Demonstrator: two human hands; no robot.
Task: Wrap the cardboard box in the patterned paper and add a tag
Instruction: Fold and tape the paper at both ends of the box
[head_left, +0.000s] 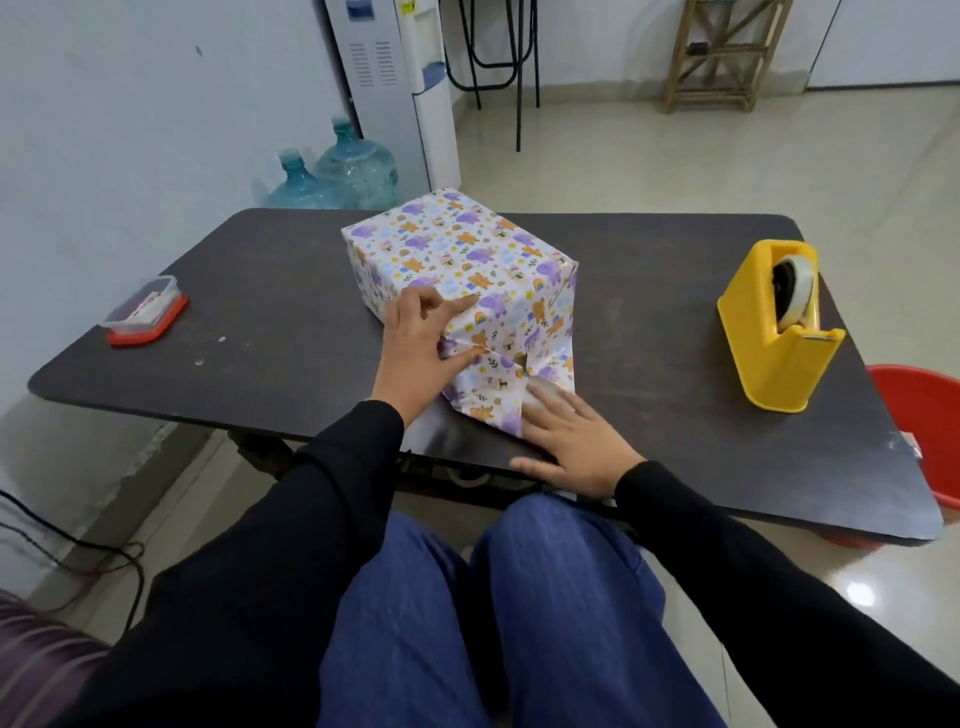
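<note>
Nearest to you, your right hand (569, 441) lies palm down by the near edge of the dark tabletop (260, 291). Its fingers are straight and held close together on the loose flap of patterned paper (491, 387) that spills from the near end of the box, and its thumb is stretched out to the left. Just beyond it, your left hand (415, 348) leans against the near left corner of the box (457, 244): the forefinger lies straight along the top edge, the thumb is spread away from it and presses on a crease lower down the end face, and the other fingers are loosely curled, holding nothing. The box stands in the middle of the tabletop, turned a little. Its top and left side are smoothly covered in the paper, while the near end is rumpled and not yet folded shut. Well off to your right a yellow tape dispenser (769, 338) stands on the tabletop with a roll of tape in it; well off to your left sits a small clear and red container (145, 312), and you cannot tell what it holds. A red bucket (924, 415) shows on the floor past the right edge, and beyond the far edge stand two blue water bottles (343, 171), a white water dispenser (395, 78) and a wooden stand (722, 57)
</note>
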